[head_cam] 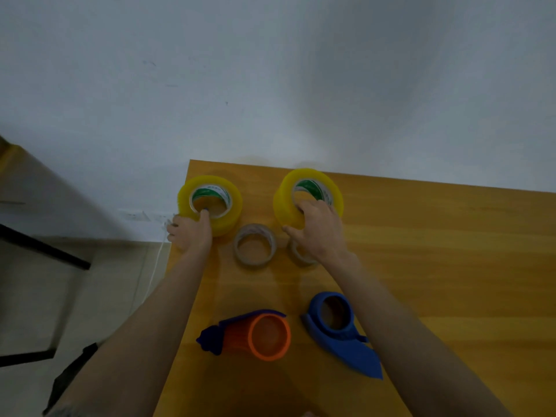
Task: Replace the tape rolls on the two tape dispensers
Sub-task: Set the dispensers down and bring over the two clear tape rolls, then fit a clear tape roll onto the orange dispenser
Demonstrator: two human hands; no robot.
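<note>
orange dispenser (239,334) | left hand (191,233) grips left roll (234,210) | right hand (319,228) grips right roll (284,203)

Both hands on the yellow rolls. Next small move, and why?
Probably lift both rolls and bring them toward the dispensers. The left hand hooks a finger into the core of the left yellow roll, and the right hand grips the right yellow roll, which is tilted up. The orange dispenser and blue dispenser lie empty nearer the person.

Plain workroom or office corner: wooden table (436,251) against bare white wall (270,70), pale tiled floor (45,281), wall sockets (135,215).
</note>
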